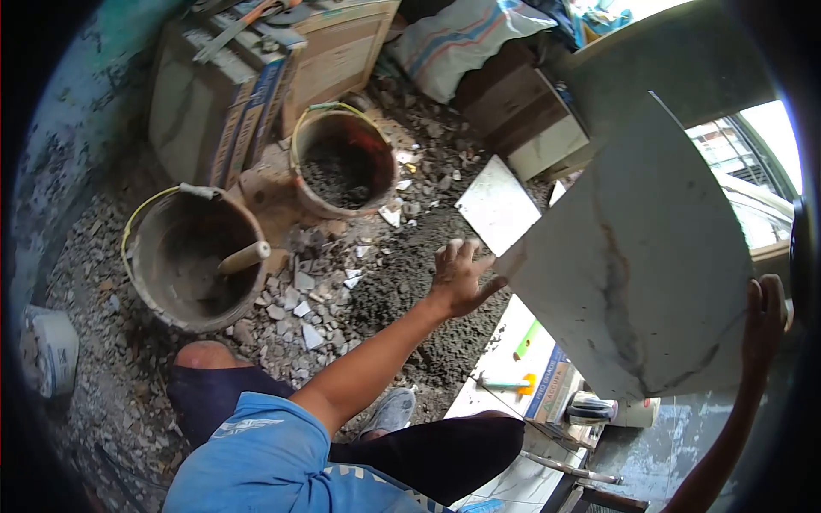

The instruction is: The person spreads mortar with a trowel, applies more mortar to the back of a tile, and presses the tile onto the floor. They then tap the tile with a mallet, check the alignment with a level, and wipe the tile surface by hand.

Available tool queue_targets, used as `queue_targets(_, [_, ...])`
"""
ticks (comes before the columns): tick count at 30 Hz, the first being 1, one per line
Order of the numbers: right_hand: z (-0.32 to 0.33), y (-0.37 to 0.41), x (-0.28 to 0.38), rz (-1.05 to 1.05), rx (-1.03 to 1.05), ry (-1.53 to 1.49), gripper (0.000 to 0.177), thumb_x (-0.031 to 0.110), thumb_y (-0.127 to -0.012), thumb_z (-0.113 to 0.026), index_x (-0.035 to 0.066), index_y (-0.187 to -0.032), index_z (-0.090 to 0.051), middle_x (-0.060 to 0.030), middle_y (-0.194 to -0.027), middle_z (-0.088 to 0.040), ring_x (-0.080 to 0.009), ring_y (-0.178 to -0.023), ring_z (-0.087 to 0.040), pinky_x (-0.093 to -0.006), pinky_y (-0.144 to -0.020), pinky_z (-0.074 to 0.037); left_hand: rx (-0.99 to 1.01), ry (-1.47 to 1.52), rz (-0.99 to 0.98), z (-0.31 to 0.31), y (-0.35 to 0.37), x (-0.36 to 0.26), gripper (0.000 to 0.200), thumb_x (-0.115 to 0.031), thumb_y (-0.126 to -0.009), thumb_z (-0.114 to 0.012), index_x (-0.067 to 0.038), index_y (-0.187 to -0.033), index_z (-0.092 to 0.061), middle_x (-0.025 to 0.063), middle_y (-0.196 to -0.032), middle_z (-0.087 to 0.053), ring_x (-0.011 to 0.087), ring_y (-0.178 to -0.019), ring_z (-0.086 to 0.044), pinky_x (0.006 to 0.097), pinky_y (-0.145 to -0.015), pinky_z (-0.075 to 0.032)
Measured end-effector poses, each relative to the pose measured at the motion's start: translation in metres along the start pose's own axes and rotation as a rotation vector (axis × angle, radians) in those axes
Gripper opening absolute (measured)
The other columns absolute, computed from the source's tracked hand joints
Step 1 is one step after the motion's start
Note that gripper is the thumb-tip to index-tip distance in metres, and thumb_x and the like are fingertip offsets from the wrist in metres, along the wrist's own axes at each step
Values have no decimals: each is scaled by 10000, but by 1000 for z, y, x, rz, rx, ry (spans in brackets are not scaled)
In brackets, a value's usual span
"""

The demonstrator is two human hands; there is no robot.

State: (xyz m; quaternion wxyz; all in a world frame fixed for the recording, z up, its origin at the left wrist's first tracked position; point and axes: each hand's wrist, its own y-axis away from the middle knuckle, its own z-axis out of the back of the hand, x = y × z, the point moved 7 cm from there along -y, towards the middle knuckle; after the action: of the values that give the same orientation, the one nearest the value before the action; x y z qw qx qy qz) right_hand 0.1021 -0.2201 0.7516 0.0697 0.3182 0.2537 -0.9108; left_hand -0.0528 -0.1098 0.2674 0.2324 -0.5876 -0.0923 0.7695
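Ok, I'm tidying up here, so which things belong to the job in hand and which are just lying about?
In hand: large tile, left hand at one edge, right hand gripping the other.
Lying about: bucket with a tool handle, second bucket, small tile, sack, boxes, rubble.

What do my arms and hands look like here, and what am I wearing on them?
Both hands are bare: no gloves on the left hand or the right hand, and no watch or ring can be made out. The left arm comes out of a short blue sleeve with a pale printed mark and is uncovered below it. The right forearm shows no sleeve.
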Motion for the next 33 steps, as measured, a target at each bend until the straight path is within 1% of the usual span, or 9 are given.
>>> queue_targets(4, [-25, 11, -82, -64, -81, 69, 259, 231, -989, -545, 0, -886, -491, -66, -747, -421, -176, -683, -408, -311, -664, -402, 510, -490, 544, -4, 31, 105, 732, -669, -849, -522, -35, -1196, -636, 238, -1344, -425, 366, -1285, -323, 531, -1060, -216])
queue_targets(8, [-46, 12, -92, -141, -20, -54, 306, 253, -1002, -523, -40, -919, -492, -89, -775, -425, -189, -712, -412, -336, -687, -405, -62, -567, 738, 92, 18, 146, 826, -621, -852, -549, -159, -1489, -298, 260, -1454, -333, 373, -1314, -333, 580, -1077, -219])
queue_targets(14, [-55, 8, -88, -163, 0, -42, 318, 271, -1007, -512, -46, -995, -533, -108, -800, -484, -190, -732, -454, -333, -709, -422, -99, -686, 896, 133, 53, 204, 761, -633, -882, -472, -286, -1515, -232, 231, -1346, -416, 353, -1213, -406, 534, -1006, -272])
queue_targets(18, [-64, 11, -107, -223, -80, 95, 344, 254, -1007, -508, -26, -1195, -575, -149, -970, -619, -210, -884, -586, -336, -819, -470, -244, -832, 715, 124, 77, 188, 653, -565, -887, -523, -121, -1366, -485, 166, -1244, -457, 341, -1133, -421, 506, -919, -314])
queue_targets(19, [-72, 9, -113, -240, 31, 11, 351, 240, -1007, -506, -12, -1247, -552, -154, -1067, -614, -213, -1002, -577, -341, -890, -454, -219, -834, 711, 116, 85, 176, 519, -522, -887, -565, -49, -1087, -640, 153, -1261, -448, 307, -1112, -427, 495, -915, -329])
queue_targets(24, [-70, 22, -100, 387, 116, 509, 438, 194, -988, -540, -16, -1360, -445, -113, -1353, -491, -186, -1241, -448, -319, -1064, -333, 164, 157, 725, -40, 117, 181, 454, -427, -862, -659, -2, -1020, -688, 159, -1001, -664, 248, -835, -625, 381, -753, -480])
queue_targets(26, [-74, -1, -130, -190, -6, -159, 389, 208, -972, -568, 9, -1301, -513, -121, -1260, -555, -202, -1138, -514, -306, -1028, -373, 119, 541, 561, -85, 105, 128, 547, -417, -877, -649, 37, -1182, -628, 156, -966, -704, 179, -704, -650, 316, -652, -508])
queue_targets(28, [-59, -15, -98, -305, -81, -148, 356, 229, -962, -584, 32, -1256, -547, -117, -1191, -581, -196, -1100, -539, -305, -997, -395, 306, 860, 651, -104, 86, 62, 563, -346, -920, -638, 33, -1320, -524, 137, -1157, -655, 162, -886, -622, 281, -803, -494])
queue_targets(33, [-14, -34, -31, -366, 81, 110, 316, 337, -955, -585, 68, -1118, -607, -95, -982, -606, -174, -921, -580, -312, -879, -439, 63, 1311, 761, -110, 60, -31, 469, -286, -921, -653, 53, -1235, -571, 54, -952, -661, 97, -827, -575, 249, -740, -474])
